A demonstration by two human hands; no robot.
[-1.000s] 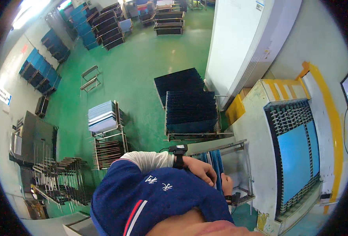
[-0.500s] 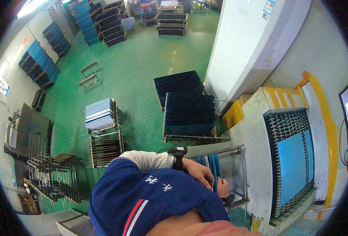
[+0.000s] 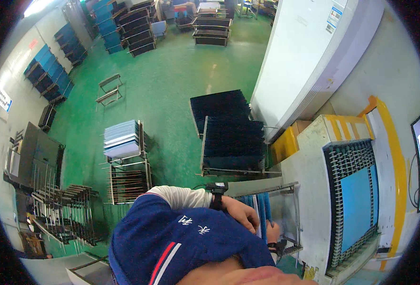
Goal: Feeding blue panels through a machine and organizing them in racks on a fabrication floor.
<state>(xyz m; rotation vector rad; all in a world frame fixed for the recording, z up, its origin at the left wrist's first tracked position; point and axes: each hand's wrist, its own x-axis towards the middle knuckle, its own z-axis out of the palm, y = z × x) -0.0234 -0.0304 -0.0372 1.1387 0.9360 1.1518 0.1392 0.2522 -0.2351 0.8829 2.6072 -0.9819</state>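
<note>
Fingers of the left hand (image 3: 241, 213) curl; those of the right hand (image 3: 272, 232) touch blue sheets (image 3: 262, 209) in a rack (image 3: 293, 188) at five o'clock from centre; whether either pinches one, I cannot tell.

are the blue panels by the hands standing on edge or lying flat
Standing on edge: the blue panels show as narrow strips side by side in the metal rack, at the left hand and right hand.
</note>
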